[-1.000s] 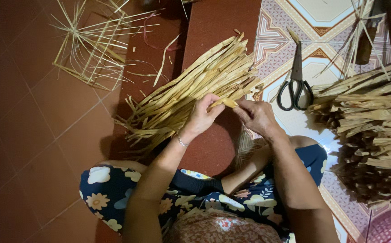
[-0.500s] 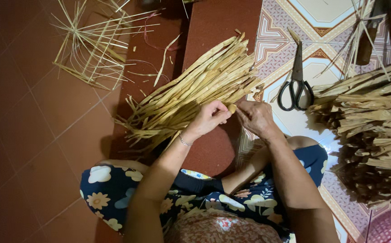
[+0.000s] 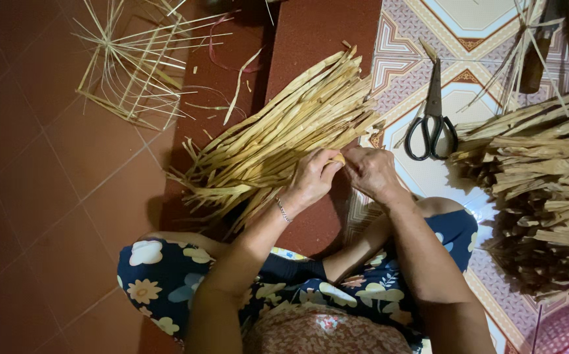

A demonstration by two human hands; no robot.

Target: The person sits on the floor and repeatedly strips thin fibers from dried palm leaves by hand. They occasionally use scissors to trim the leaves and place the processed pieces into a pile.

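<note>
The left hand [image 3: 312,178] and the right hand [image 3: 371,172] meet close together over the near end of a bundle of pale dried leaf strips [image 3: 284,134], which lies on a dark red mat [image 3: 317,39] on the floor and fans out up and to the right, away from the person. Both hands pinch one strip end [image 3: 338,157] between them: the left fingers are curled shut around it from the left side, and the right fingers are closed on it from the right, thumb toward the left hand. A thin bracelet [image 3: 284,210] sits on the left wrist. The person sits with knees bent, in dark blue floral clothing [image 3: 160,282]. To the right of the bundle, a pair of black-handled scissors [image 3: 432,118] lies on the patterned tiled floor [image 3: 468,33], blades closed and pointing away, well apart from the hands. Further right, a large heap of similar dried strips [image 3: 540,190] fills the edge of the view. At upper left, on the plain reddish floor tiles [image 3: 35,183], rests a loose, partly woven frame of thin strips [image 3: 130,62], with a few stray strips scattered beside it.
</note>
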